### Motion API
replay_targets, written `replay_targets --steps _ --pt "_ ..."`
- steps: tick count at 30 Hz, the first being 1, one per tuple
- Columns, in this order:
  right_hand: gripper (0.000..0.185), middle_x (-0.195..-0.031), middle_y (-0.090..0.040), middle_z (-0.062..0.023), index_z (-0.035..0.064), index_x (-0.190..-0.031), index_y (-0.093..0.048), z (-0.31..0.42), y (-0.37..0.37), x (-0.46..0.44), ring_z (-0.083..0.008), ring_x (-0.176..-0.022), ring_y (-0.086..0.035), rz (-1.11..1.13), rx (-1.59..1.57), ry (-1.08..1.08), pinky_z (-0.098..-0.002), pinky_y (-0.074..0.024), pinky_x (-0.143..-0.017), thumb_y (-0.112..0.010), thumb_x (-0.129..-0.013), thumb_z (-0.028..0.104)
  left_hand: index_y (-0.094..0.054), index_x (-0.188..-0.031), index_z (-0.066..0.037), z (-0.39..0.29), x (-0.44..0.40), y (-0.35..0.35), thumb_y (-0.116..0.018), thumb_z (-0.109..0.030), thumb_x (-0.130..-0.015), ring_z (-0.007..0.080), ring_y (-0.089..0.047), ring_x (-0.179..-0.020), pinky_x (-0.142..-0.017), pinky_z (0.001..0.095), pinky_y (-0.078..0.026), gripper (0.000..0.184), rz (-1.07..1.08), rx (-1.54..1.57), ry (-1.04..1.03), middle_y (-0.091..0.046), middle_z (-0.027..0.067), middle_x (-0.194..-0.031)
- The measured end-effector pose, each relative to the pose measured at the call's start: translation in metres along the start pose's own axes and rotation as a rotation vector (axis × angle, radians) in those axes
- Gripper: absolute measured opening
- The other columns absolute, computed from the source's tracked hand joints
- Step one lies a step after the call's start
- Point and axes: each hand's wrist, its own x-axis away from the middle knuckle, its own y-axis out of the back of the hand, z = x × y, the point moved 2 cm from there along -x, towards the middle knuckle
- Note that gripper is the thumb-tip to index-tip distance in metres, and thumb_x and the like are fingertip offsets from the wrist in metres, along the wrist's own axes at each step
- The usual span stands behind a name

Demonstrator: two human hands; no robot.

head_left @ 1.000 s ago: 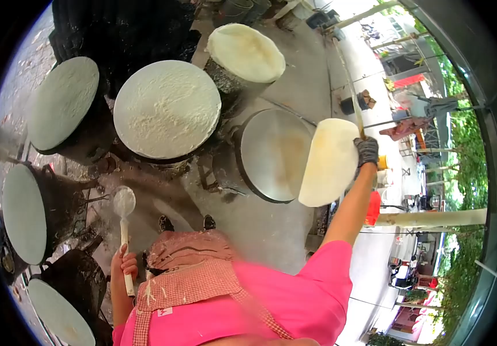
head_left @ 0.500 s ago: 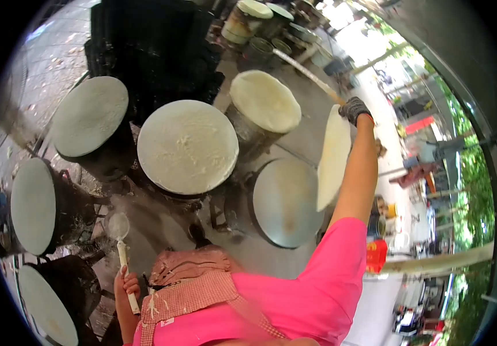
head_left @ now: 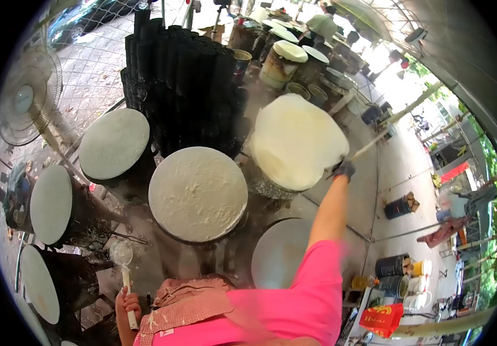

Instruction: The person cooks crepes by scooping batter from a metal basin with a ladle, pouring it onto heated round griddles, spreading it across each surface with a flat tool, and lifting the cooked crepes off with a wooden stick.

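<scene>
My left hand [head_left: 128, 307] is closed round the pale handle of a round ladle [head_left: 122, 254], held low at the left. At the right, my gloved right hand [head_left: 342, 169] grips the edge of a thin, round pale sheet [head_left: 294, 135]. A wooden stick [head_left: 369, 145] extends up and right from that same hand. The sheet is spread over the back-right round griddle and hides most of its top. Near the centre, a griddle [head_left: 198, 194] bears a layer of white batter. Part of a bare grey griddle [head_left: 274, 254] shows under my right arm.
More coated griddles [head_left: 114, 143] [head_left: 51, 205] [head_left: 39, 284] curve along the left. Black cylinders [head_left: 182, 86] are stacked behind, beside a fan [head_left: 23, 99]. Drums [head_left: 280, 68] and a person [head_left: 322, 26] are farther back. At the right are buckets [head_left: 392, 265] and a red bag [head_left: 381, 320].
The view has tilted up and turned. My right hand has carried the hanging sheet from beside the bare griddle to over the back-right griddle. My left hand still holds the ladle.
</scene>
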Motion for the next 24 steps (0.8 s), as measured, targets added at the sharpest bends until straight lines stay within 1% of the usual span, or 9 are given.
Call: replay_targets --steps 3,6,9,11,13,15,17,19,24 --pt "0.012 -0.056 -0.052 -0.0081 -0.0025 -0.069 -0.055 -0.096 0.006 -0.010 -0.0184 -0.043 -0.046 -0.207 -0.164 -0.100 -0.0317 -0.0353 -0.038 -0.057 -0.071 0.009 -0.034 -0.056 -0.008 0.031 -0.001 -0.016 -0.040 -0.034 -0.086 0.0098 -0.031 -0.033 -0.036 0.0229 -0.030 0.040 -0.036 -0.012 -0.103 -0.030 0.0000 -0.042" --pt "0.024 -0.060 -0.057 -0.0106 0.0027 -0.072 -0.059 -0.218 0.036 -0.082 -0.0190 -0.047 -0.051 -0.230 0.604 -0.237 -0.0362 -0.0394 -0.042 -0.058 -0.069 0.026 -0.034 -0.057 -0.008 0.040 -0.003 -0.011 -0.041 -0.033 -0.085 0.0091 -0.032 -0.035 -0.036 0.0235 -0.031 0.038 -0.039 -0.026 -0.124 -0.031 -0.0002 -0.046" --pt "0.025 -0.069 -0.060 -0.0140 0.0059 -0.073 -0.061 -0.196 0.033 -0.043 -0.0215 -0.055 -0.055 -0.315 0.753 -0.204 -0.0365 -0.0410 -0.046 -0.056 -0.071 0.030 -0.038 -0.062 -0.006 0.042 -0.002 -0.006 -0.042 -0.032 -0.085 0.0084 -0.032 -0.038 -0.037 0.0239 -0.031 0.035 -0.010 0.031 -0.065 -0.031 -0.0005 -0.048" --pt "0.024 -0.074 -0.061 -0.0144 0.0060 -0.077 -0.061 -0.199 0.037 -0.055 -0.0212 -0.058 -0.056 -0.254 0.922 -0.164 -0.0368 -0.0431 -0.049 -0.054 -0.072 0.028 -0.047 -0.084 -0.005 0.047 -0.002 -0.003 -0.043 -0.027 -0.085 0.0068 -0.033 -0.039 -0.037 0.0222 -0.030 0.022 0.051 0.099 -0.068 -0.032 -0.0011 -0.050" --pt "0.025 -0.073 -0.061 -0.0142 0.0055 -0.078 -0.061 -0.184 0.028 -0.048 -0.0213 -0.058 -0.055 -0.195 1.135 0.079 -0.0365 -0.0428 -0.050 -0.054 -0.073 0.029 -0.047 -0.084 -0.006 0.042 0.000 0.004 -0.044 -0.026 -0.085 0.0065 -0.033 -0.039 -0.036 0.0218 -0.030 0.021 0.084 0.083 -0.126 -0.032 -0.0012 -0.050" --pt "0.026 -0.073 -0.060 -0.0140 0.0049 -0.079 -0.061 -0.165 0.009 -0.022 -0.0213 -0.059 -0.055 -0.125 1.160 0.501 -0.0362 -0.0426 -0.051 -0.054 -0.073 0.029 -0.047 -0.085 -0.006 0.038 0.001 0.014 -0.044 -0.025 -0.085 0.0063 -0.032 -0.038 -0.035 0.0215 -0.029 0.020 0.146 0.014 -0.152 -0.032 -0.0014 -0.050" --pt "0.027 -0.073 -0.060 -0.0139 0.0043 -0.080 -0.060 -0.155 -0.038 0.034 -0.0214 -0.059 -0.054 0.073 0.993 0.856 -0.0360 -0.0423 -0.052 -0.054 -0.074 0.029 -0.047 -0.086 -0.007 0.033 0.007 0.029 -0.044 -0.025 -0.085 0.0061 -0.032 -0.038 -0.035 0.0211 -0.029 0.019 0.227 -0.047 -0.167 -0.032 -0.0016 -0.050" --pt "0.028 -0.073 -0.060 -0.0137 0.0038 -0.081 -0.060 -0.153 -0.088 0.128 -0.0214 -0.060 -0.054 0.376 0.750 1.040 -0.0357 -0.0420 -0.052 -0.053 -0.074 0.030 -0.047 -0.087 -0.007 0.024 0.013 0.045 -0.044 -0.024 -0.085 0.0059 -0.032 -0.038 -0.034 0.0207 -0.029 0.017 0.308 -0.056 -0.203 -0.032 -0.0018 -0.050" --pt "0.030 -0.072 -0.059 -0.0134 0.0024 -0.084 -0.059 -0.177 -0.128 0.413 -0.0215 -0.061 -0.053 1.262 0.562 0.912 -0.0350 -0.0413 -0.055 -0.053 -0.075 0.031 -0.047 -0.087 -0.012 0.021 0.072 0.084 -0.044 -0.021 -0.085 0.0045 -0.030 -0.036 -0.030 0.0175 -0.025 0.010 0.288 0.074 -0.485 -0.031 -0.0029 -0.050"
